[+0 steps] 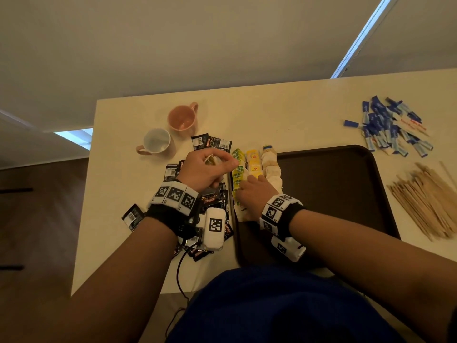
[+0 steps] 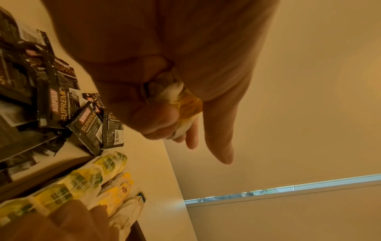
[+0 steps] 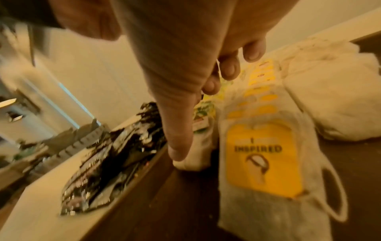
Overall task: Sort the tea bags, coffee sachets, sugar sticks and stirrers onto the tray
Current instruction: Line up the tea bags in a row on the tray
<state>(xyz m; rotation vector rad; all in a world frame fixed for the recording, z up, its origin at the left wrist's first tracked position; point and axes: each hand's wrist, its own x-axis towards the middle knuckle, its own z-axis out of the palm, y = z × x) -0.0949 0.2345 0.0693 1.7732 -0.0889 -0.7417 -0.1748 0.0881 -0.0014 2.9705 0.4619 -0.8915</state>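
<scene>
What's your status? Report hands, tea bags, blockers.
Left hand grips tea bags. Right hand on tray rows. Nothing blocking.

coffee sachets [image 1: 214,142] — glossy foil | stirrers [image 1: 429,200] — pale wood | tray [image 1: 333,184] — dark, matt

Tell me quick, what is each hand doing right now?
Left hand: fingers curled round a crumpled white paper tea bag.
Right hand: open, fingers resting on the green-labelled tea bags.
</scene>
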